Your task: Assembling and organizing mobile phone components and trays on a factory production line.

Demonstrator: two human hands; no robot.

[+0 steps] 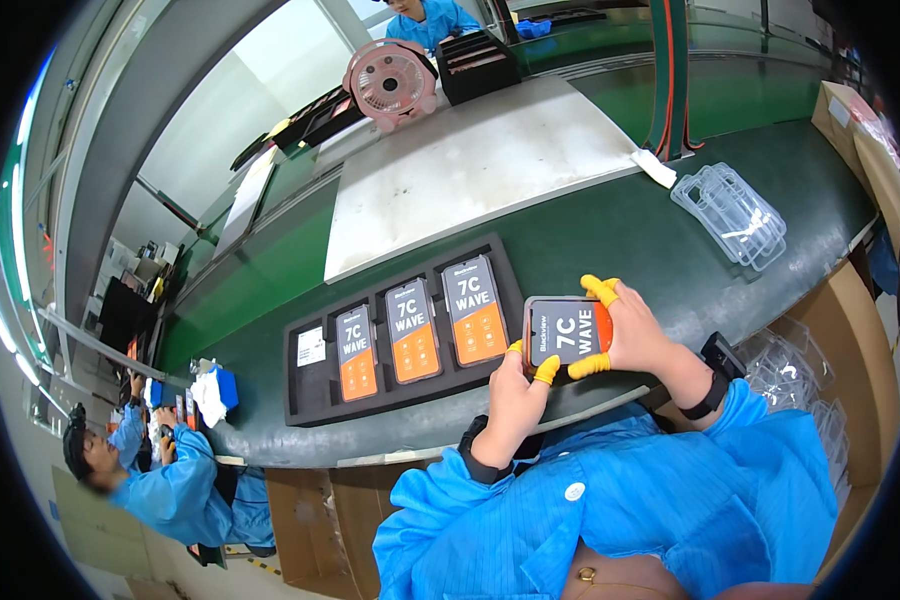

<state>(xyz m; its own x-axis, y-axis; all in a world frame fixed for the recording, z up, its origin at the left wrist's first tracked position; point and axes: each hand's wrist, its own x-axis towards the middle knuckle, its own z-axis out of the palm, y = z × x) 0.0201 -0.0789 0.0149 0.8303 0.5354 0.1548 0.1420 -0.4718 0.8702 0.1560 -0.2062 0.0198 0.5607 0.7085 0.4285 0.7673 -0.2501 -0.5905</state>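
Note:
Both my hands hold a smartphone [567,334] turned sideways over the bench's near edge. Its face is dark grey and orange, with a pale rim around it. My left hand [513,405] grips the lower left corner between yellow-covered fingertips. Around the right end, my right hand [638,335] is closed, with yellow finger cots at top and bottom. Just left of my hands lies a black foam tray [382,402]. Three similar phones sit in its slots: a left one [356,352], a middle one [413,330] and a right one [473,310]. The leftmost slot shows a white label [311,346].
Clear plastic cases [735,215] are stacked on the green bench at right. Beyond the tray lies a white board [470,165], with a pink fan [392,84] behind it. Cardboard boxes stand below the bench edge. Co-workers in blue are at left and far side.

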